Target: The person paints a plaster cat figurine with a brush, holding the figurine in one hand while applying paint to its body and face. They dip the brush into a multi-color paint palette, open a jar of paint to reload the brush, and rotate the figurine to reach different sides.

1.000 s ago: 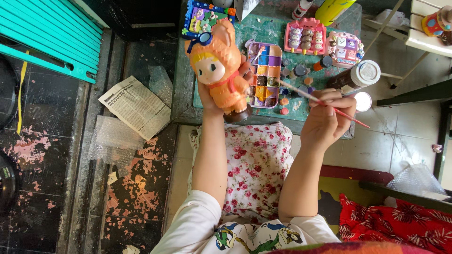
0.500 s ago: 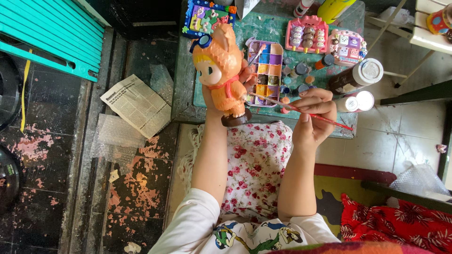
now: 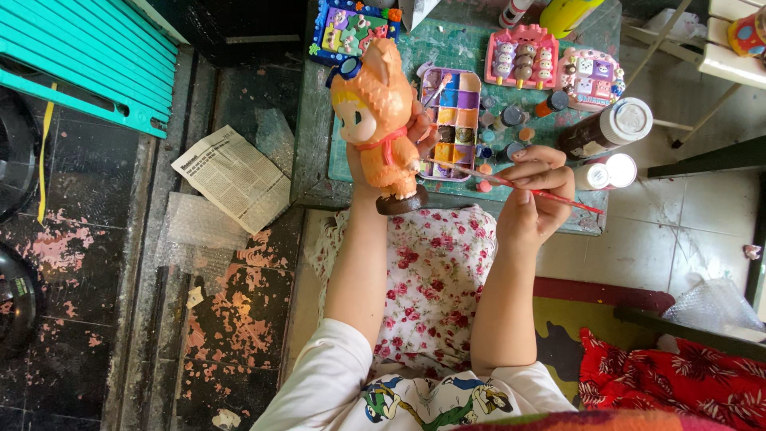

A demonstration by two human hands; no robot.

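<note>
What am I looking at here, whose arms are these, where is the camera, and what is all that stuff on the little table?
The camera sits on a person's head and looks straight down, so both arms reaching up the picture are the wearer's own. The left hand grips an orange figurine with a big head, holding it upright above the table edge. The right hand pinches a thin red paintbrush, its tip pointing at the figurine. On the green table lie a paint palette with coloured wells, small paint pots, two pink painted plaques and a capped bottle. A newspaper sheet lies on the floor at left.
</note>
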